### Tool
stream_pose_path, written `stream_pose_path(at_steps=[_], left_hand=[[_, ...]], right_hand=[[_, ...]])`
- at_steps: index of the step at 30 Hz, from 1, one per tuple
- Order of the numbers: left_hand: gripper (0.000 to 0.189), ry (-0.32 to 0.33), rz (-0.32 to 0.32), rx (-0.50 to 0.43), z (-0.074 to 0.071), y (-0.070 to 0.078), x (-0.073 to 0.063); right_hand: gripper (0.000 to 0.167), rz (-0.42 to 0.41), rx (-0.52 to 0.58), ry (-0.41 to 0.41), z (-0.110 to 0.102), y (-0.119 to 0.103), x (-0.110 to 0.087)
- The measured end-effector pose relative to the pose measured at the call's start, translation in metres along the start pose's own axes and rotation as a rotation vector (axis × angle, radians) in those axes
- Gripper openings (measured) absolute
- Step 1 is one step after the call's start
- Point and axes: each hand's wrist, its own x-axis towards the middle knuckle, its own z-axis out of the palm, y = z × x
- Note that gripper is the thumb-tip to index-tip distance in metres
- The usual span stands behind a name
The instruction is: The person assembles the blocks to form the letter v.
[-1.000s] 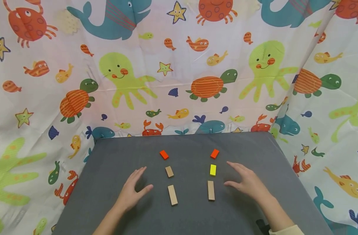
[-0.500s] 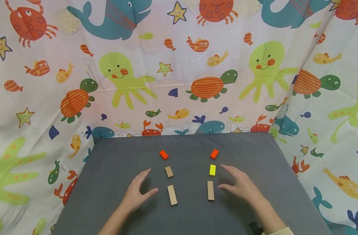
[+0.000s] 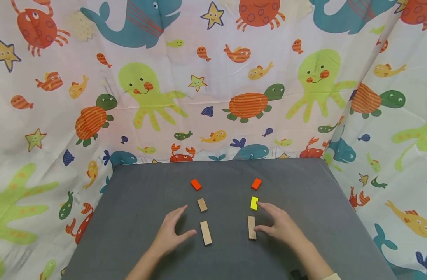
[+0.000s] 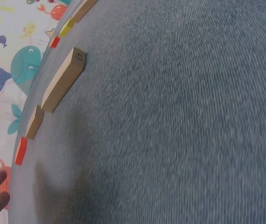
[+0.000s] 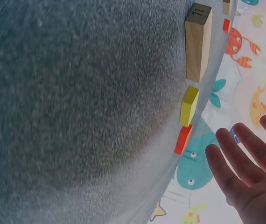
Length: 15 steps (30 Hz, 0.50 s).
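Two columns of blocks lie on the grey table. The left column has an orange block (image 3: 196,184) at the back, a short wooden block (image 3: 202,205) and a long wooden block (image 3: 206,233) in front. On the right are another orange block (image 3: 256,184), a yellow block (image 3: 254,203) and a second long wooden block (image 3: 251,228). My left hand (image 3: 169,235) is over the table left of the left column, fingers extended, holding nothing. Beside the right column is my right hand (image 3: 281,225), thumb and fingers spread; its tips overlap the yellow and long blocks in the head view. Contact cannot be told.
The grey table (image 3: 227,264) has its far edge against a hanging curtain (image 3: 206,97) printed with sea animals. A dark object (image 3: 298,274) shows by the right wrist at the bottom edge.
Both hands have moved inward, the left one to the right and the right one to the left, each lowering slightly in view. The blocks have stayed where they were.
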Motion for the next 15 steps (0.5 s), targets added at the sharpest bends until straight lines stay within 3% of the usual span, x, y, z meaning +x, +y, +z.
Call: stream_pose_path(at_steps=[8,15], left_hand=[[0.091,-0.026,-0.003,-0.017,0.011,0.003,0.000],[0.087,-0.131,0.031,-0.018,0.024,0.002,0.001]], right_hand=[[0.086,0.033,0.039,-0.038,0.008,0.000,0.002],[0.083,0.006,0.024,-0.039,0.017,0.001,0.001]])
